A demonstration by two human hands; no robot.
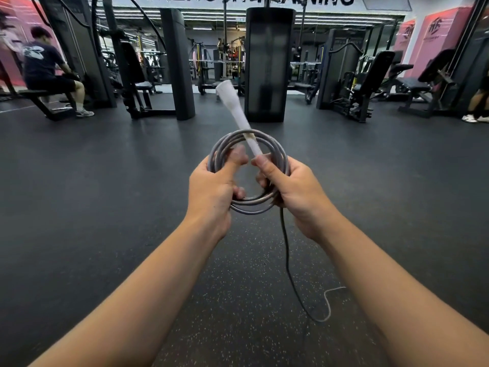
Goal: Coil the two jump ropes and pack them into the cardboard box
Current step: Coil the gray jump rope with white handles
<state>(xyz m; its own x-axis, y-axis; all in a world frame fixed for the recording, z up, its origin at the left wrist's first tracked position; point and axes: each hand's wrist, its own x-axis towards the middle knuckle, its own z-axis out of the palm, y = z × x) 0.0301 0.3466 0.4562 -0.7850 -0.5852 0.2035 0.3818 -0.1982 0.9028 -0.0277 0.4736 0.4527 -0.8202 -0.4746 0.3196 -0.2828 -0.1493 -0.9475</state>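
Observation:
A grey jump rope is wound into a round coil of several loops, held up in front of me over the gym floor. My left hand grips the coil's left side, thumb laid over the loops. My right hand grips the right side and pinches the base of a white handle, which sticks up and away from the coil. A loose tail of rope hangs from under my right hand and ends in a bend on the floor at lower right. No cardboard box and no second rope are in view.
Dark speckled rubber flooring spreads all around. Black weight machines and benches line the far side, with a tall black column straight ahead. One person sits on a bench at far left; another person's legs show at far right.

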